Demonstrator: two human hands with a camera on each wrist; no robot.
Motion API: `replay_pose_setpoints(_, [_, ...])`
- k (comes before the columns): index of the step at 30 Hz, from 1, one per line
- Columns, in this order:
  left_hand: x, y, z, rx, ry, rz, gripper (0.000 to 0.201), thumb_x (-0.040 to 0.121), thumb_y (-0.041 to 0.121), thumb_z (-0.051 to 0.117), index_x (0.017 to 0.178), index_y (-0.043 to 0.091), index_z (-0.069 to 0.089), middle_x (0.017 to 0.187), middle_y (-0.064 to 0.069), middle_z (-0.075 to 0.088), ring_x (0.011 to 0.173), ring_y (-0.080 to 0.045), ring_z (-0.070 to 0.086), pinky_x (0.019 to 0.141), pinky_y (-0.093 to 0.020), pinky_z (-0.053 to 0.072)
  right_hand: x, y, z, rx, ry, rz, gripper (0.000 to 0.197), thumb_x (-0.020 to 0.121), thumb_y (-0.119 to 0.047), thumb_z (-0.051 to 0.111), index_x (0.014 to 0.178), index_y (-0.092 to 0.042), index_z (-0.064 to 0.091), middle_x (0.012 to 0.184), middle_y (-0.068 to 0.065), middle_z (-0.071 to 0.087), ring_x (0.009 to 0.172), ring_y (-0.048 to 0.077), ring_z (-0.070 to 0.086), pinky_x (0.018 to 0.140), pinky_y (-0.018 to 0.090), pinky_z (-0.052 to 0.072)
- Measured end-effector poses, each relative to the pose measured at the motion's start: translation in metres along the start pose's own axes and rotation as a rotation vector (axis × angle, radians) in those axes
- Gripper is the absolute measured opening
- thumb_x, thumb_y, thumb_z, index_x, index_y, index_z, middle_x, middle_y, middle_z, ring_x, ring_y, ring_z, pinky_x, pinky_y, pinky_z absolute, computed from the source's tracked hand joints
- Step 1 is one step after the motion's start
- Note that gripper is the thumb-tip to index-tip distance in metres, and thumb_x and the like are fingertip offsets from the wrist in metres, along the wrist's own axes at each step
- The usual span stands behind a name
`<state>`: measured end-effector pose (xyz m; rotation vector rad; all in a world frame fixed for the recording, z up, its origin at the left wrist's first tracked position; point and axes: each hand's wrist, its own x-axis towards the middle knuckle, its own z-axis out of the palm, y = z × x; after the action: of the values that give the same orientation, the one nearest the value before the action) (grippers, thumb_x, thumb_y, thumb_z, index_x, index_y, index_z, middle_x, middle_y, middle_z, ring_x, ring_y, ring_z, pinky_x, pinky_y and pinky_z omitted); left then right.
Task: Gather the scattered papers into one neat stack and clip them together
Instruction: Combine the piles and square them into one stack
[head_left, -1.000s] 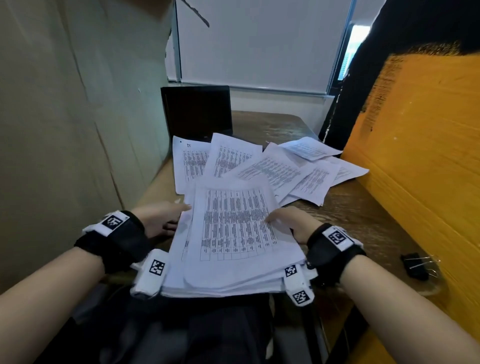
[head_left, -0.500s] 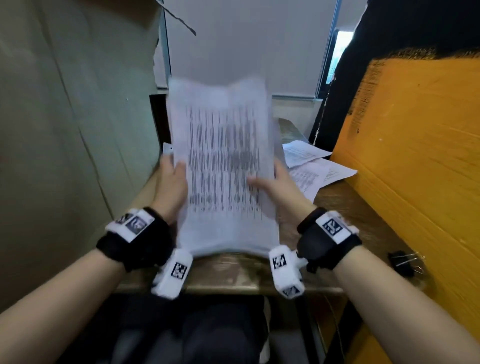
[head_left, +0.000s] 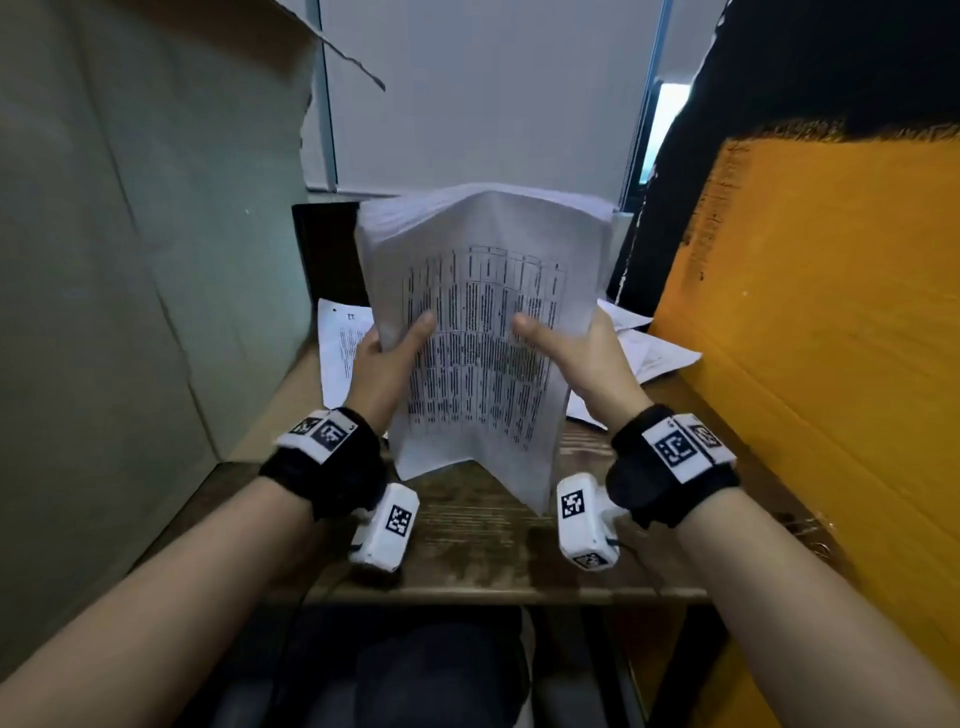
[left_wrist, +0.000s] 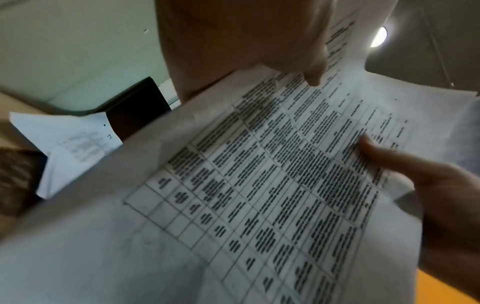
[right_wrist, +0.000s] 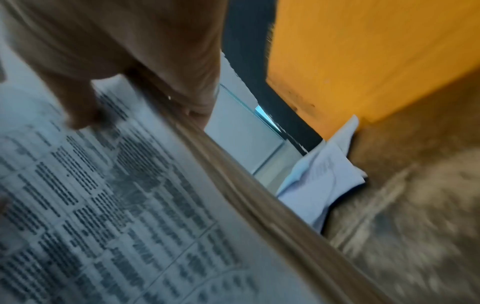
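Loose sheet (head_left: 340, 338) perhaps reads "11"; the stack's (head_left: 483, 332) table print is illegible.

Both forearms reach forward, wrists banded in black straps. Left hand (head_left: 382, 364) grips the left edge of the paper stack (head_left: 483, 332), thumb across the front. Right hand (head_left: 582, 358) grips the right edge likewise, thumb on the printed face.

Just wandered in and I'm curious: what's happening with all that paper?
A person is tidying printed sheets. The left hand and right hand grip a thick stack of papers by its sides, upright over the wooden desk. A few loose sheets lie behind it, not yet gathered. Nothing is clipped.
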<state>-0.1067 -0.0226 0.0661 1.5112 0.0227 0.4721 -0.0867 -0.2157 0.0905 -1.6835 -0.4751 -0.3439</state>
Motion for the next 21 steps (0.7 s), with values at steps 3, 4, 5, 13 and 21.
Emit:
replay_pose_setpoints(3, [0.014,-0.002,0.004,-0.014,0.02,-0.031,0.027,0.082,0.043,0.069,0.099,0.023,0.065,0.103,0.006,0.068,0.092,-0.007,0.066,0.078,-0.017,0.052,0.009,-0.01,-0.001,-0.044,0.227,-0.025,0.039,0.083,-0.032,0.074,0.105,-0.001,0.067,0.101,0.019,0.071,0.095,0.034,0.067,0.089,0.052,0.052])
replay_pose_setpoints(4, [0.02,-0.009,0.001,0.037,0.022,-0.069,0.036,0.078,0.049,0.07,0.099,0.02,0.067,0.1,0.004,0.069,0.09,-0.011,0.067,0.077,-0.023,0.053,0.01,-0.012,-0.004,-0.003,0.269,-0.025,0.034,0.084,-0.029,0.074,0.101,0.0,0.067,0.101,0.021,0.071,0.093,0.035,0.067,0.088,0.051,0.053])
replay_pose_setpoints(5, [0.021,-0.015,-0.003,0.092,0.01,-0.118,0.051,0.074,0.056,0.071,0.104,0.014,0.067,0.099,0.003,0.068,0.086,-0.013,0.066,0.071,-0.025,0.052,0.011,-0.013,-0.01,0.059,0.314,-0.018,0.027,0.085,-0.026,0.073,0.098,-0.003,0.067,0.102,0.021,0.07,0.09,0.031,0.068,0.087,0.046,0.054])
replay_pose_setpoints(13, [0.0,-0.027,0.001,-0.506,-0.281,-0.538,0.027,0.097,0.027,0.05,0.116,0.012,0.061,0.099,-0.008,0.075,0.091,-0.02,0.071,0.083,-0.038,0.058,-0.003,0.017,-0.045,0.769,0.277,0.414,0.034,0.096,-0.018,0.056,0.129,-0.011,0.057,0.125,0.008,0.066,0.112,0.025,0.064,0.088,0.042,0.056])
replay_pose_setpoints(21, [-0.002,-0.023,-0.044,-0.3,-0.345,-0.389,0.034,0.095,0.008,0.048,0.128,0.006,0.055,0.119,-0.017,0.066,0.092,-0.027,0.072,0.068,-0.038,0.06,-0.043,0.05,-0.126,0.302,-0.246,0.673,0.082,0.054,-0.021,0.091,0.127,-0.01,0.056,0.119,0.009,0.069,0.098,0.025,0.07,0.071,0.033,0.06])
